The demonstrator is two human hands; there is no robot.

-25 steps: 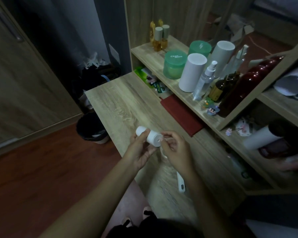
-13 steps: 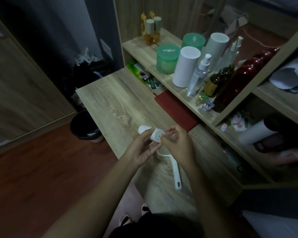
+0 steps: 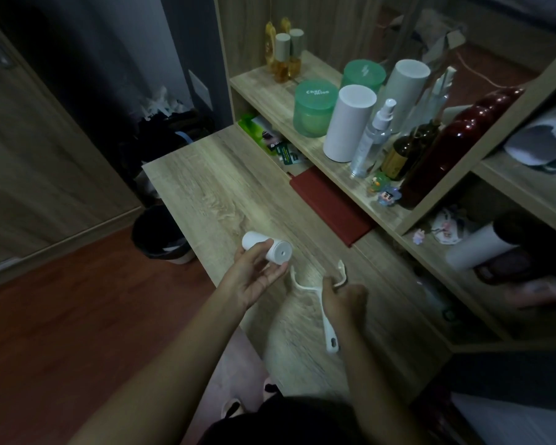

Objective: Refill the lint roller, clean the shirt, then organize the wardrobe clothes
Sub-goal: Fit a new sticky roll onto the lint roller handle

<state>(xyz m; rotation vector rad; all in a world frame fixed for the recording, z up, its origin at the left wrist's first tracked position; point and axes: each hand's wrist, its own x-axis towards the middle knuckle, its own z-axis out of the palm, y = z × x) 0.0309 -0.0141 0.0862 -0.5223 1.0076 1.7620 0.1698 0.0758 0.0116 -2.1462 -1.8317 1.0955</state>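
Note:
My left hand [image 3: 258, 277] holds a small white lint roll [image 3: 267, 248] above the wooden desk [image 3: 212, 194], its end with a centre hole facing right. My right hand [image 3: 342, 298] grips the white lint roller handle [image 3: 328, 330] just below its forked frame, whose two prongs [image 3: 315, 277] stand bare and apart from the roll. The handle's tail with its hanging hole points toward me. No shirt is in view.
A shelf unit [image 3: 302, 136] to the right carries green jars, white cylinders, a spray bottle, brown and dark red bottles. A red book [image 3: 331, 203] lies at the desk's back edge. A black bin [image 3: 161, 236] stands on the floor left of the desk.
The two hands have come apart: the roll is off the handle's frame, held in my left hand, while my right hand has drawn the handle down and to the right.

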